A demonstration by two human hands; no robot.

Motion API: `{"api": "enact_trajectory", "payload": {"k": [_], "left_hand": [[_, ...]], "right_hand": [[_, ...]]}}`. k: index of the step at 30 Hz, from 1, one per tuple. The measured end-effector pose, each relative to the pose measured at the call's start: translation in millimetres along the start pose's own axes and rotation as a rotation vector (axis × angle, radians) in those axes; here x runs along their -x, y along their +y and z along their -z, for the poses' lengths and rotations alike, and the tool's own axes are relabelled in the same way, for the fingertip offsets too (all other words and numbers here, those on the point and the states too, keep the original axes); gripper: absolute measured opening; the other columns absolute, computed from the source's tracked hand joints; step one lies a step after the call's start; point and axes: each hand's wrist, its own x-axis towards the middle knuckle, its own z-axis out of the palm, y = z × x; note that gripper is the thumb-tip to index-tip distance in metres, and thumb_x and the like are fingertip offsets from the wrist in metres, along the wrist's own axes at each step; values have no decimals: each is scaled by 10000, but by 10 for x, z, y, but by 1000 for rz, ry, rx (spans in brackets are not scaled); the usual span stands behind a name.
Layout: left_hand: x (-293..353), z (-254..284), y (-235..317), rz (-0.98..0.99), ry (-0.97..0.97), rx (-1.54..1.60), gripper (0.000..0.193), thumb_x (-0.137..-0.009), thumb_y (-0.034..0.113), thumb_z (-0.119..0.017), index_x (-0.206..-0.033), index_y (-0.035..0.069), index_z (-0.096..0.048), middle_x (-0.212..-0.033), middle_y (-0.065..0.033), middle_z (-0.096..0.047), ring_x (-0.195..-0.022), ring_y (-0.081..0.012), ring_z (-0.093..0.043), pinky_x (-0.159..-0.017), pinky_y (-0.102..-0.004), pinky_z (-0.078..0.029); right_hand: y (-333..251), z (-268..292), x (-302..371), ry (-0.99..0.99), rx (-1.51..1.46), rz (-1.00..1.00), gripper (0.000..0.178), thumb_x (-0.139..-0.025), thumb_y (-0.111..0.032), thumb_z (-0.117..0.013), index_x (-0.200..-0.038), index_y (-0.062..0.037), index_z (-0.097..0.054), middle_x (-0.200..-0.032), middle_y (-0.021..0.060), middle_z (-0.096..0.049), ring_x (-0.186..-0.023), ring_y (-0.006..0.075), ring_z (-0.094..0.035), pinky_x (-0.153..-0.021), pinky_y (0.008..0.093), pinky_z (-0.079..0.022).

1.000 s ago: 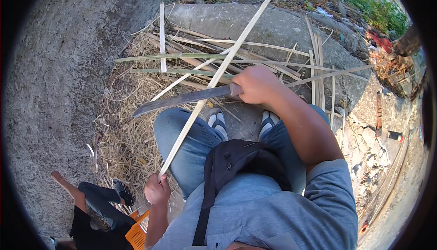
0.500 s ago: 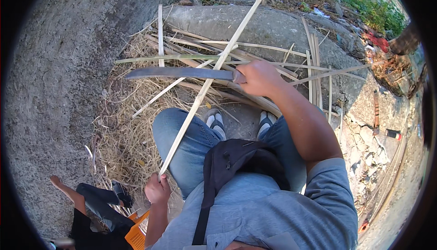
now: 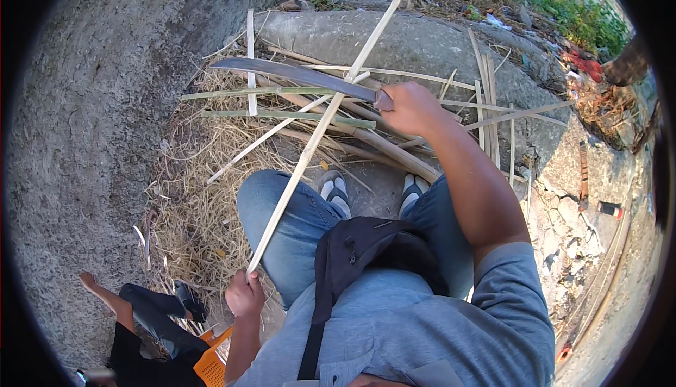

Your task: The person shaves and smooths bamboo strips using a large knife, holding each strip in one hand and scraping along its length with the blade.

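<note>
My left hand is closed around the near end of a long pale bamboo strip. The strip slants up and away to the right, past my left knee and over the pile. In my right hand is the handle of a machete, its long, slightly curved blade pointing left. The blade crosses the strip towards its far part; whether they touch I cannot tell. Beneath them lie several bamboo strips, among them a greenish one and a pale upright one.
Dry shavings heap up at the left beside a rough grey wall. Behind the pile lies a large stone slab. Another person sits at the lower left by an orange plastic chair. A sheathed tool lies at the right.
The machete has moved away from me along the strip, its tip rising further than its handle. My left hand and the strip stay nearly in place.
</note>
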Motion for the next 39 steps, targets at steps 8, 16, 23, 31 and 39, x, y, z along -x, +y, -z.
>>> {"api": "enact_trajectory", "payload": {"k": [8,16,23,31,39], "left_hand": [[-39,-68,-37,-36,37,20,518,-1044,483,-466,-760,50,-492,-608,-200,-534,-580,-452,-567,-535,-543,-431],[-22,-126,-30,-44,84,27,522,-1043,494,-460,-769,50,-488,-604,-198,-531,-578,-457,-565,-531,-548,-427],[-5,-133,9,-18,53,47,504,-1047,466,-465,-769,47,-488,-637,-212,-537,-590,-466,-560,-537,-548,-416],[23,-215,-63,-28,76,70,507,-1052,449,-455,-756,37,-479,-613,-222,-527,-574,-480,-546,-540,-553,-399],[34,-189,-53,21,30,40,482,-1039,459,-479,-797,44,-510,-639,-212,-549,-591,-462,-569,-545,-558,-438]], "right_hand": [[-294,70,68,-206,148,209,179,-780,-227,-687,-929,-141,-738,-859,162,-717,-848,397,-693,-737,509,-545],[189,99,-140,-13,28,-124,179,-829,-225,-642,-920,-92,-720,-898,192,-724,-872,412,-691,-800,513,-550],[-128,127,112,-100,51,142,181,-780,-235,-689,-909,-109,-702,-824,182,-700,-819,414,-682,-724,519,-531],[3,187,-45,-161,103,111,163,-789,-231,-684,-901,-119,-720,-835,168,-714,-844,405,-693,-750,507,-543],[234,170,-102,70,-115,-129,197,-806,-224,-666,-944,-89,-707,-929,212,-715,-897,426,-681,-790,519,-534]]}}
